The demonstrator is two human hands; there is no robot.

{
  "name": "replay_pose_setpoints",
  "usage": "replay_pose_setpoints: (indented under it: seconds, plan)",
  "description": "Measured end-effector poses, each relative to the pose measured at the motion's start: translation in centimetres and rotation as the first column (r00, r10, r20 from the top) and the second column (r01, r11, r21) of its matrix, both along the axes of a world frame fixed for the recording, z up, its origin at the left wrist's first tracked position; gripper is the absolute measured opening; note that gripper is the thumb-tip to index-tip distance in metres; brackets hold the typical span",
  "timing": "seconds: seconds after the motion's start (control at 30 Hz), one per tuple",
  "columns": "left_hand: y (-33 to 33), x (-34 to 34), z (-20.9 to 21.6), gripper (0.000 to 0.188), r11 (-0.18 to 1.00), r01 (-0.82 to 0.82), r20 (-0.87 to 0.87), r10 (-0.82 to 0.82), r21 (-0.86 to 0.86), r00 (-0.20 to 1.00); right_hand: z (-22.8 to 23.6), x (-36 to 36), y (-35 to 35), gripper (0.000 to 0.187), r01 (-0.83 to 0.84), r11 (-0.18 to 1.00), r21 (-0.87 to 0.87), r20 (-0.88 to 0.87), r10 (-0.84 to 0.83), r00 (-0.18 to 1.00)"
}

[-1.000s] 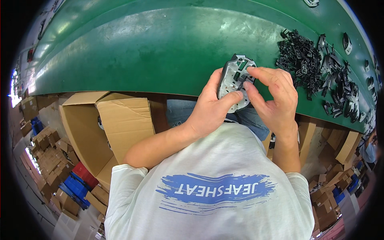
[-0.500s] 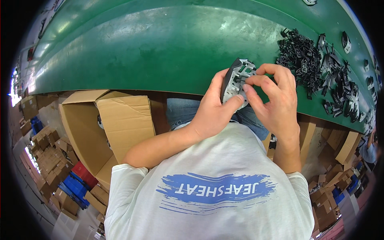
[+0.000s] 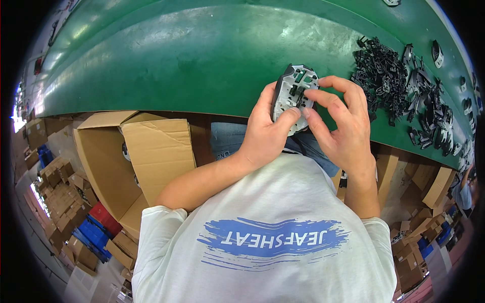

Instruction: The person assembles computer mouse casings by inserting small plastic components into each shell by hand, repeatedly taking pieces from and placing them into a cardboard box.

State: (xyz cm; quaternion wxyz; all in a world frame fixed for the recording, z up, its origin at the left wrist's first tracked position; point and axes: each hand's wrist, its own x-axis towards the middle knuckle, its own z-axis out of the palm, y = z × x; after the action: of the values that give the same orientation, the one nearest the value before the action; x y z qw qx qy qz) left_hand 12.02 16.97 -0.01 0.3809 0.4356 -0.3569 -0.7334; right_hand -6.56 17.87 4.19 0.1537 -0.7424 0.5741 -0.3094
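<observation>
My left hand [image 3: 269,129] is closed round a grey and black plastic mouse shell [image 3: 289,93], its thumb pressed on the near end. The shell is tilted over the front edge of the green table, its pale inner face with slots and small dark parts turned up. Over its right side, my right hand [image 3: 346,118] has thumb and forefinger curled at the inner face and another finger by the rim. Whether a small part sits between those fingertips I cannot make out. To the right lies a pile of small black plastic clips [image 3: 381,73].
Beside that pile are black and grey curved pieces [image 3: 437,113] on the green table [image 3: 202,65]. Another shell [image 3: 437,53] lies farther right. An open cardboard box [image 3: 159,151] stands below the table edge on my left; more boxes [image 3: 439,187] are on the right.
The shell has moved slightly left and away from me, and its inner face is turned more upward. Both hands moved with it; my right fingers stay at its inner face.
</observation>
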Motion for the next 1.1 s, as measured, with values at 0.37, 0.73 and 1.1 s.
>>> replay_pose_setpoints:
  seconds: [0.37,0.73,1.1]
  plan:
    - [0.7,-0.7,-0.3,0.058,0.993,0.002,0.048,0.004,-0.115,0.999,-0.7,0.7,-0.4,0.027,0.083,0.997,-0.007,-0.046,-0.083,0.995]
    - [0.6,-0.6,-1.3,0.068,0.988,0.049,0.059,-0.041,-0.144,0.997,-1.2,0.7,-0.2,0.016,0.109,0.978,0.180,0.257,-0.154,0.954]
    - [0.8,-1.0,-1.2,0.064,0.984,0.102,0.039,-0.098,-0.143,0.994,-1.4,1.3,0.1,0.010,0.160,0.927,0.339,0.404,-0.297,0.865]
